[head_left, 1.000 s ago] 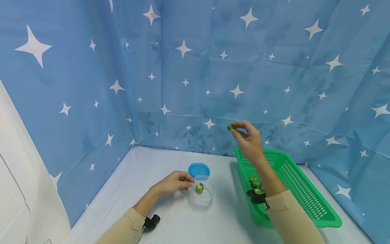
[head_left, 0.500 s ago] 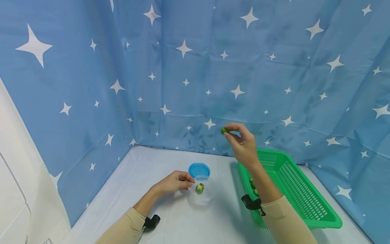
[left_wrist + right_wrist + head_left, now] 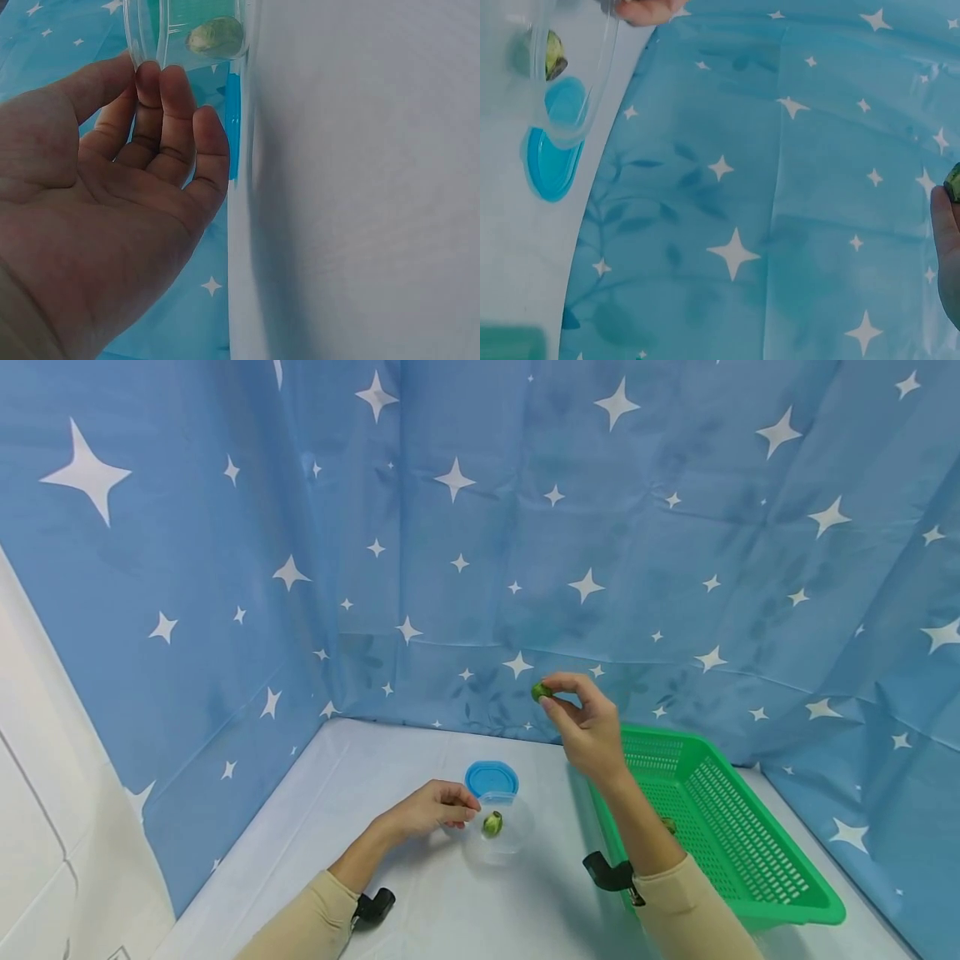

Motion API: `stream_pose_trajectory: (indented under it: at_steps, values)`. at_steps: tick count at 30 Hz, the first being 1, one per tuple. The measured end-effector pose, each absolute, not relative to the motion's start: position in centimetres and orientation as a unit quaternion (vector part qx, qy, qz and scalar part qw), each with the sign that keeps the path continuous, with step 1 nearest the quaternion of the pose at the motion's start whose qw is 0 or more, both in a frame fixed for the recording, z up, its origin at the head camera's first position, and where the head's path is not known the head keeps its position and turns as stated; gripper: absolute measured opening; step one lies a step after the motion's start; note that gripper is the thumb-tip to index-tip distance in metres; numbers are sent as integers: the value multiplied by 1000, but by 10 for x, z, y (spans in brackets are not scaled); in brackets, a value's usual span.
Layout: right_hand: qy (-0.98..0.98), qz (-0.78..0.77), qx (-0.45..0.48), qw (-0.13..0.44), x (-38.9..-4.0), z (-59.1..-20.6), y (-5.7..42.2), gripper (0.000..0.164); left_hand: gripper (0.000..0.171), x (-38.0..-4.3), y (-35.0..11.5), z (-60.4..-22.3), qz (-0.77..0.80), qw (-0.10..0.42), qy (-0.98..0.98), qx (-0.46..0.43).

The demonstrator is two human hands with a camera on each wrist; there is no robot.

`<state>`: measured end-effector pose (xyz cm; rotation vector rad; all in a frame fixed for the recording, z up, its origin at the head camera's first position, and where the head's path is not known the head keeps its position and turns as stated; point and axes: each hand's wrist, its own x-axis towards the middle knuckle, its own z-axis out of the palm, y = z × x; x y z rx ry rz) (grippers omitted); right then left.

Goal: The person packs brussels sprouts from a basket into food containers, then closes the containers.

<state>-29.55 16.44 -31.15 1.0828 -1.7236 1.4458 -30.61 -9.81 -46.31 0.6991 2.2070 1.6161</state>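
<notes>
From here I see right hand [image 3: 592,727] pinching held sprout [image 3: 541,692], axis unreadable; left hand [image 3: 431,810] pinching tub [image 3: 516,842] rim; inner sprout [image 3: 492,824] lies stem-end toward blue lid [image 3: 491,775].

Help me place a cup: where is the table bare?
Free: the white table left of the left hand, back to the starry curtain, and the strip between the clear container and green basket.

Crowded: around the container, with the hand at its rim and blue lid close behind, and the basket's left side, beneath the right forearm.
</notes>
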Motion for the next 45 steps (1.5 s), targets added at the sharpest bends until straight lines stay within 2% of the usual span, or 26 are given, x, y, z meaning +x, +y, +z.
stream_pose_trajectory:
  at_steps: [19,36,45]
  values:
    - [-668,536,406,318,-262,-343,153,26,29,-307,-96,-466,559,159,775,247]
    - [-676,532,410,303,-268,-359,153,24,29,-308,-95,-463,565,161,770,249]
    - [-705,527,383,280,-269,-365,150,22,31,-307,-98,-464,562,158,774,246]
